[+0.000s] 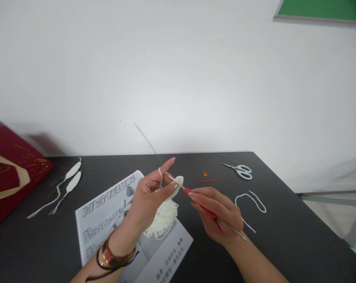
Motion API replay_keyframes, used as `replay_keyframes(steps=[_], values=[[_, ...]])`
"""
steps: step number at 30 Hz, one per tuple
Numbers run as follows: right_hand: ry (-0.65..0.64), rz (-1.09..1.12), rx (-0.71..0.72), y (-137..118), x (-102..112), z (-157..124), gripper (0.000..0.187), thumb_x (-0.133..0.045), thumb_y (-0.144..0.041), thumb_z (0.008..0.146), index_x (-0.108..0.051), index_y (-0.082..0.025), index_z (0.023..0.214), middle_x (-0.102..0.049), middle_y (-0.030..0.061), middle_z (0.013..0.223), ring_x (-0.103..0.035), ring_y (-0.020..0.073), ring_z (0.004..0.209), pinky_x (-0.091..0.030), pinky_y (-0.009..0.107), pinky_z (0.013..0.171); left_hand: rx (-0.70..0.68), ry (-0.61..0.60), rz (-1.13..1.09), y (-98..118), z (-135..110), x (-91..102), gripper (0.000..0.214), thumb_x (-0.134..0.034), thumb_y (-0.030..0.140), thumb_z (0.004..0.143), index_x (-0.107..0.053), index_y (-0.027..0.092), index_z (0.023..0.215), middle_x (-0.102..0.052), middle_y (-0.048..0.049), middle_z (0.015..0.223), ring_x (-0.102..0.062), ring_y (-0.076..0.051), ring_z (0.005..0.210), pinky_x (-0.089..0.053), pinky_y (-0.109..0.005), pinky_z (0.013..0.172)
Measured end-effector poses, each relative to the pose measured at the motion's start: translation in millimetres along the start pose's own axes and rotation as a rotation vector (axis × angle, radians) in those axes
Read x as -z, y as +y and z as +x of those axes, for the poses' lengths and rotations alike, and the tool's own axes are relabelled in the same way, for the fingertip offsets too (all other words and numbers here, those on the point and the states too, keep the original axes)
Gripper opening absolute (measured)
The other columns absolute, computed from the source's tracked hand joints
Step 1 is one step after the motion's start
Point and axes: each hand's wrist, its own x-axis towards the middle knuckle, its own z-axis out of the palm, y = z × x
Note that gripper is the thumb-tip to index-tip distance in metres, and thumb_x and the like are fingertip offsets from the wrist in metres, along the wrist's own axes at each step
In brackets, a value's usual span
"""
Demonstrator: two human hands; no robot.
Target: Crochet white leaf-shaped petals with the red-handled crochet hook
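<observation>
My left hand pinches a small white crocheted piece between thumb and finger. A strand of white yarn loops round its raised index finger. In my right hand is a crochet hook with a red grip, held like a pen, its metal tip at the crocheted piece. Whether the tip is inside a stitch is too small to tell. Below the left hand, a heap of white yarn lies on a printed sheet, partly hidden by that hand and wrist.
On the dark table lie scissors, an orange stitch marker, a red plastic needle and a loose yarn piece. Two white crocheted petal shapes with tails lie left, near a red bag. A white wall stands behind.
</observation>
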Motion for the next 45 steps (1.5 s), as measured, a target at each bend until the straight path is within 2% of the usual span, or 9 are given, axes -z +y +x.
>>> replay_keyframes(steps=[3,6,11,17,21,26,30,36,45], values=[[0.013,-0.006,-0.039,-3.8,-0.9,2.2,0.048,-0.060,0.005,0.074,-0.063,-0.020,0.114,-0.072,0.0109,0.092,-0.067,0.0178,0.078,-0.057,0.029,0.062,-0.124,0.026,0.100,-3.2,-2.1,-2.3,0.053,-0.073,0.016,0.073,-0.060,0.031,0.122,-0.058,0.0030,0.076,-0.053,-0.011,0.077,-0.043,-0.025,0.077],[0.000,0.015,-0.029,-1.1,-0.1,1.4,0.048,-0.059,0.004,0.075,-0.062,-0.022,0.115,-0.072,0.0107,0.095,-0.067,0.0174,0.079,-0.057,0.030,0.063,-0.075,-0.005,0.030,-5.4,-1.1,-1.8,0.055,-0.073,0.015,0.073,-0.059,0.031,0.124,-0.057,0.0033,0.077,-0.053,-0.010,0.074,-0.043,-0.023,0.073],[-0.062,-0.028,0.123,5.8,4.2,-1.9,0.042,-0.054,0.000,0.080,-0.061,-0.016,0.118,-0.070,0.0132,0.101,-0.066,0.0197,0.090,-0.059,0.033,0.073,0.104,-0.083,-0.159,-3.6,4.5,2.0,0.054,-0.074,0.016,0.071,-0.060,0.022,0.123,-0.058,0.0005,0.078,-0.054,-0.009,0.071,-0.042,-0.021,0.067],[-0.155,-0.347,0.306,4.3,6.4,-2.7,0.029,-0.053,-0.007,0.084,-0.064,-0.007,0.111,-0.071,0.0160,0.096,-0.065,0.0234,0.099,-0.059,0.034,0.080,-0.005,-0.049,-0.078,-5.2,3.9,1.2,0.058,-0.072,0.014,0.074,-0.055,0.028,0.128,-0.056,0.0036,0.075,-0.052,-0.007,0.071,-0.042,-0.021,0.072],[-0.140,-0.293,0.262,6.0,5.3,-6.2,0.037,-0.054,-0.007,0.083,-0.059,-0.010,0.120,-0.070,0.0152,0.102,-0.065,0.0223,0.098,-0.060,0.035,0.080,-0.087,-0.038,-0.039,-6.7,0.3,-0.2,0.058,-0.070,0.012,0.076,-0.054,0.032,0.128,-0.056,0.0044,0.075,-0.052,-0.007,0.073,-0.041,-0.022,0.076],[-0.109,-0.131,0.202,8.5,5.4,-6.3,0.042,-0.052,-0.005,0.085,-0.056,-0.015,0.125,-0.070,0.0129,0.106,-0.065,0.0212,0.100,-0.059,0.036,0.081,0.013,-0.130,-0.169,-3.4,2.5,2.5,0.060,-0.071,0.013,0.074,-0.054,0.030,0.129,-0.057,0.0030,0.078,-0.053,-0.007,0.071,-0.041,-0.020,0.071],[-0.101,-0.066,0.180,8.7,4.9,-3.9,0.041,-0.054,-0.001,0.081,-0.060,-0.013,0.120,-0.069,0.0140,0.108,-0.065,0.0218,0.100,-0.059,0.035,0.081,0.014,-0.191,-0.162,-2.3,6.9,7.9,0.060,-0.071,0.012,0.074,-0.054,0.028,0.129,-0.058,0.0016,0.080,-0.053,-0.007,0.072,-0.041,-0.019,0.069],[-0.087,-0.077,0.144,6.6,2.4,-4.6,0.047,-0.056,0.004,0.075,-0.060,-0.012,0.119,-0.068,0.0150,0.106,-0.065,0.0214,0.097,-0.058,0.034,0.078,-0.139,-0.106,-0.016,-7.6,4.4,5.4,0.060,-0.069,0.014,0.076,-0.052,0.034,0.130,-0.057,0.0027,0.078,-0.053,-0.008,0.074,-0.043,-0.022,0.073],[-0.036,-0.122,0.081,0.0,-1.9,-3.2,0.047,-0.060,0.004,0.074,-0.061,-0.014,0.117,-0.070,0.0138,0.101,-0.067,0.0186,0.089,-0.058,0.030,0.073,-0.217,-0.025,0.075,-20.7,3.8,4.0,0.059,-0.069,0.015,0.077,-0.052,0.038,0.129,-0.055,0.0045,0.077,-0.050,-0.009,0.073,-0.043,-0.023,0.075]])
